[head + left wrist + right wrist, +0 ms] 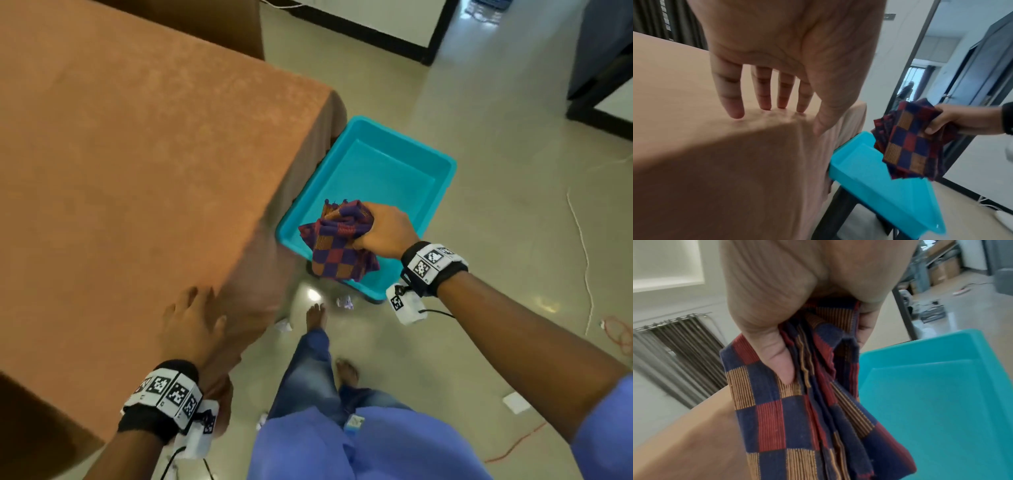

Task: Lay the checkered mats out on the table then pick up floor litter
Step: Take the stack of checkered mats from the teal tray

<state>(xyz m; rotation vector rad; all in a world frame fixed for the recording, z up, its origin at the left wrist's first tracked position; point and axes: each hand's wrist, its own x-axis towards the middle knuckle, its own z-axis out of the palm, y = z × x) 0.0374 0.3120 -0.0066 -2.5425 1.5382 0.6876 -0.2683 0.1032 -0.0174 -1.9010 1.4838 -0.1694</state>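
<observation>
My right hand (380, 233) grips a bunch of checkered mats (337, 243) in navy, red and orange, held above the near end of a teal tray (435, 161). In the right wrist view the thumb and fingers (777, 360) pinch the folded mats (801, 426). My left hand (191, 322) rests with straight fingers (731, 97) on the near corner of the table, which is covered by an orange-brown cloth (137, 154). Crumpled paper litter (344, 303) lies on the floor by the tray, another piece (283, 325) near the table corner.
The tray (869, 175) stands on a dark-legged stand beside the table's right edge. A white cable (582, 246) and a red one (616, 334) trail over the floor at the right. A flat white scrap (516, 402) lies near my right elbow. My bare feet (315, 315) stand below the tray.
</observation>
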